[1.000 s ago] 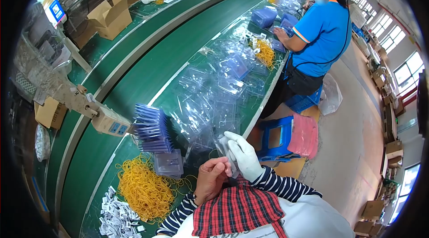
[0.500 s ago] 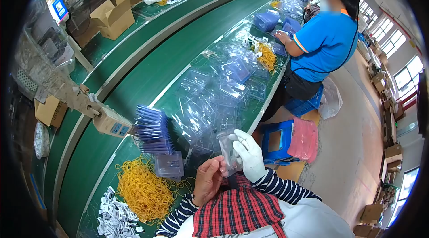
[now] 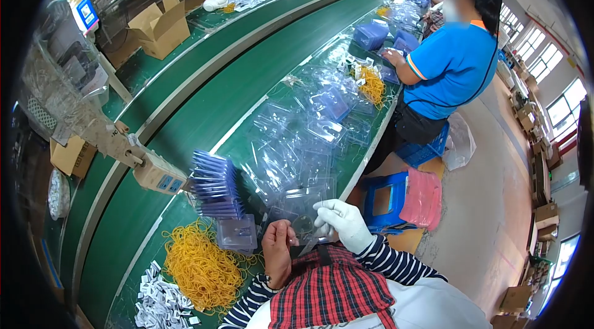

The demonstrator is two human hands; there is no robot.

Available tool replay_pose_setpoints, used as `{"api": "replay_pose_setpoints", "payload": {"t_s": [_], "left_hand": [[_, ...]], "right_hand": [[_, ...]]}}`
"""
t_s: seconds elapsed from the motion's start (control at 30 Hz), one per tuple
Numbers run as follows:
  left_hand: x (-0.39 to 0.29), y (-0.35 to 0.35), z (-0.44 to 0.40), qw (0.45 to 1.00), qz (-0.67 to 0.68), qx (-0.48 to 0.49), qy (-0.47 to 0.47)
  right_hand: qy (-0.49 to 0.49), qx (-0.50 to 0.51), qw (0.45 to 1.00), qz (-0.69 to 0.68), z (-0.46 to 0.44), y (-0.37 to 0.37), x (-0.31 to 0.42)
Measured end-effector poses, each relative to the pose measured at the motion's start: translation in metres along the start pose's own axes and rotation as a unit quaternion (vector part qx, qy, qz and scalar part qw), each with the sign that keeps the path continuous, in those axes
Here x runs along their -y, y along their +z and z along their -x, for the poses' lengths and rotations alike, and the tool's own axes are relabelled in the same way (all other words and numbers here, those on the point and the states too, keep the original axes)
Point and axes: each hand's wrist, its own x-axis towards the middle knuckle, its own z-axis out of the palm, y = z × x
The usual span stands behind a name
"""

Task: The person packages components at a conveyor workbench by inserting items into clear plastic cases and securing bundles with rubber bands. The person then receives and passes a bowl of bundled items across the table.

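Between my two hands, low in front of the apron, is a clear plastic pouch (image 3: 304, 225). My bare left hand (image 3: 278, 247) pinches its left side, with the fingers closed. At its right edge is my right hand (image 3: 346, 225) in a white glove, fingers curled together on the clear plastic. Left of my left hand lie a few flat bluish pouches (image 3: 236, 234), with a standing row of similar pouches (image 3: 215, 183) behind. A heap of yellow cords (image 3: 201, 264) and a pile of small white tags (image 3: 162, 300) sit nearer to me on the left.
Loose clear pouches (image 3: 297, 143) spread along the green bench ahead. A socket box (image 3: 159, 171) on a post stands at the left. A co-worker in a blue shirt (image 3: 455, 66) sits on the right, beyond a blue stool (image 3: 387, 199) with a pink cushion (image 3: 421, 199).
My hands have spread a little apart, the left one shifting left. The pouch, earlier held up narrow and tilted, now shows a broader face. The view has shifted slightly.
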Motion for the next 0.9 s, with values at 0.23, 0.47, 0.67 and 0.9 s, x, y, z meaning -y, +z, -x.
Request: {"api": "replay_pose_setpoints", "payload": {"t_s": [0.23,0.47,0.67,0.9], "left_hand": [[-0.007,0.001,0.008,0.997,-0.041,0.070,-0.017],[-0.016,0.003,0.009,0.988,-0.145,0.040,-0.023],[-0.017,-0.011,0.007,0.983,-0.150,0.106,-0.019],[-0.038,0.003,0.007,0.990,-0.126,0.009,-0.069]], "right_hand": [[-0.035,-0.047,0.998,-0.005,-0.006,0.000,-0.001],[-0.010,-0.010,1.000,0.014,-0.007,0.002,0.002],[0.093,0.069,0.990,-0.084,-0.014,0.000,-0.001],[0.017,0.066,0.997,0.044,-0.042,-0.005,0.000]]}}
